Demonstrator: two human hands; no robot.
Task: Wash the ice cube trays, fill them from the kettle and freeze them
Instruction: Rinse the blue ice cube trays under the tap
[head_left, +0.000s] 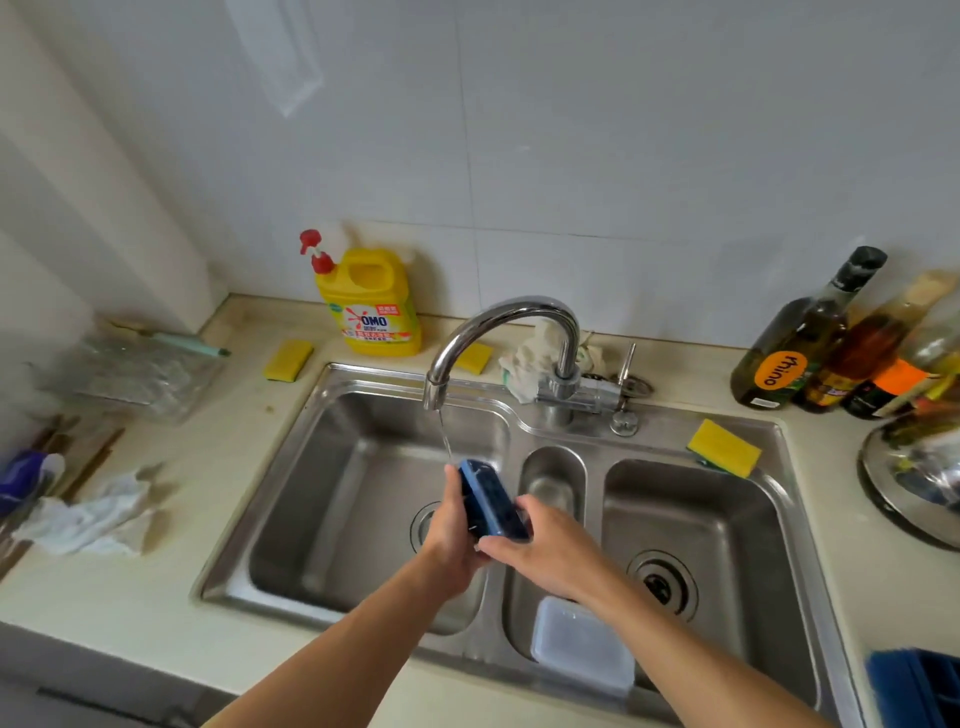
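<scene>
The blue ice cube tray (485, 499) is held tilted over the sink's (363, 375) left basin, near the dividing wall, under a thin stream (443, 436) from the tap (511, 307). The left hand (451, 532) wraps its side; the right hand (551, 552) pinches its near end. Likely risks are that the wet tray slips into the basin, or that water deflects onto the counter (156, 597).

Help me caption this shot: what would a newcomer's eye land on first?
The left hand and right hand hold a blue ice cube tray under a thin stream from the chrome faucet, over the left basin of the sink. Next, the bright yellow detergent bottle stands against the back wall, left of the faucet.
</scene>
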